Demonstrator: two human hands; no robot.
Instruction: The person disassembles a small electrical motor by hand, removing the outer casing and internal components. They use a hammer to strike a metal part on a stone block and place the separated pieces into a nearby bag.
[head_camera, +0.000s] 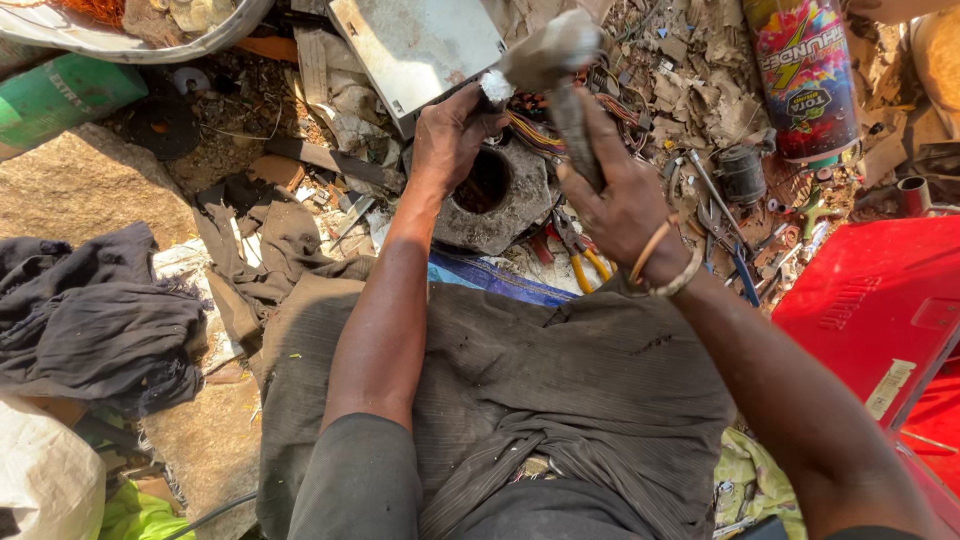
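The person sits on the ground amid scrap, and everything gathers round the ring-shaped metal block (497, 200) with its dark round hole, lying just past the knees. Right of it a red metal panel (880, 300) fills the corner; beyond it lies a flat grey metal plate (420, 45); left of it, dark rags (95, 315).

The right hand (620, 205) is closed tight round the handle of a hammer (560, 80), whose grey head is raised above the block's far edge. The left hand (450, 135) is curled over the block's far rim, fingers pinching a small piece with coloured wires (535, 130) — wires trail toward the hammer.

To strike well, I would judge, the pinching fingers should stay clear of the head's path — and the piece sit firm on the rim.

Yellow-handled pliers (580, 250) lie just right of the block.
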